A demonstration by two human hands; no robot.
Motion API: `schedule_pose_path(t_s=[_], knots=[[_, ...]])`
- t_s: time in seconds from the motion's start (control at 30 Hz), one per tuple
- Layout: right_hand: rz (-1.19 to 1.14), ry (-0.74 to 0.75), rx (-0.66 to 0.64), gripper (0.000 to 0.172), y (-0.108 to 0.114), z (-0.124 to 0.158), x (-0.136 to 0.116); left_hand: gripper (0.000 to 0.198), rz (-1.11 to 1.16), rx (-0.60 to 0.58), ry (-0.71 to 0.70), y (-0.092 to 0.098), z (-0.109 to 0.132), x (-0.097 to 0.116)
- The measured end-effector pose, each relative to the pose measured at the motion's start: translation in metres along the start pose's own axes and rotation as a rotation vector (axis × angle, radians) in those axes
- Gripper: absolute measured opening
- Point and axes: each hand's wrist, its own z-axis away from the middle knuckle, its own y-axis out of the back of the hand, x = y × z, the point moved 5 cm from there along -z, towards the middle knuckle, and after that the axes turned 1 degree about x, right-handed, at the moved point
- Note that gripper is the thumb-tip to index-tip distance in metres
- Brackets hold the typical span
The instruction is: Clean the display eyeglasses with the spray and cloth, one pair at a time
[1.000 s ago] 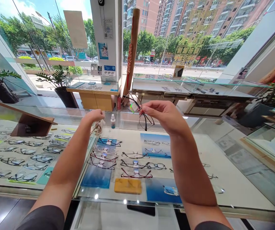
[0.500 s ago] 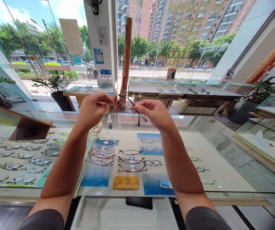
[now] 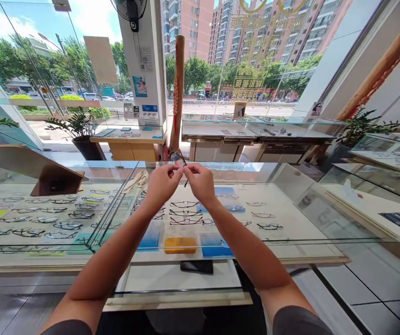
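Both left hand point(image 3: 161, 186) and right hand point(image 3: 200, 183) have drawn together, pinching the eyeglasses point(image 3: 178, 158).

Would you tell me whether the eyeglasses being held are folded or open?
The eyeglasses look open: a dark temple juts down between the left hand and right hand.

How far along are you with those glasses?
It looks like the wiping is over: the beige cloth lies on the glass display case. In hand: thin dark-framed eyeglasses, pinched between left hand and right hand. Possibly left: the rows of metal-framed eyeglasses in the case, though I can't be sure.
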Motion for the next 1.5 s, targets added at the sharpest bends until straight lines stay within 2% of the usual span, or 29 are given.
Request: schedule_pose_path(t_s=[0.07,0.17,0.23,0.33,0.43,0.5,0.67,0.77,0.87,1.0,1.17,1.5], knots=[[0.085,0.04,0.045,0.027,0.001,0.019,0.001,0.04,0.04,-0.014,0.031,-0.012,0.009,-0.007],[0.194,0.078,0.074,0.026,0.003,0.039,0.003,0.038,0.216,-0.035,0.101,-0.029,0.018,-0.018],[0.243,0.103,0.068,0.026,0.004,0.048,0.004,0.038,0.333,-0.063,0.16,-0.038,0.021,-0.026],[0.268,0.159,0.023,0.025,0.003,0.06,0.002,0.042,0.348,-0.098,0.21,-0.045,0.023,-0.034],[0.209,0.164,-0.023,0.028,0.004,0.068,0.008,0.041,0.261,-0.124,0.21,-0.042,0.02,-0.04],[0.151,0.076,0.027,0.028,0.012,0.068,0.023,0.036,0.173,-0.155,0.188,-0.039,0.013,-0.044],[0.14,-0.248,0.276,0.021,0.055,0.055,0.092,0.024,-0.114,-0.245,0.09,-0.036,-0.014,-0.049],[0.132,-0.41,0.342,0.017,0.079,0.047,0.13,0.02,-0.276,-0.318,0.002,-0.043,-0.031,-0.049],[0.133,-0.5,0.38,0.02,0.088,0.046,0.15,0.019,-0.41,-0.422,-0.067,-0.057,-0.042,-0.05],[0.144,-0.526,0.384,0.026,0.081,0.051,0.158,0.023,-0.566,-0.524,-0.113,-0.077,-0.049,-0.056],[0.162,-0.518,0.345,0.029,0.07,0.056,0.16,0.028,-0.72,-0.598,-0.144,-0.097,-0.049,-0.067],[0.194,-0.52,0.312,0.032,0.069,0.059,0.162,0.031,-0.842,-0.694,-0.237,-0.127,-0.031,-0.073]])
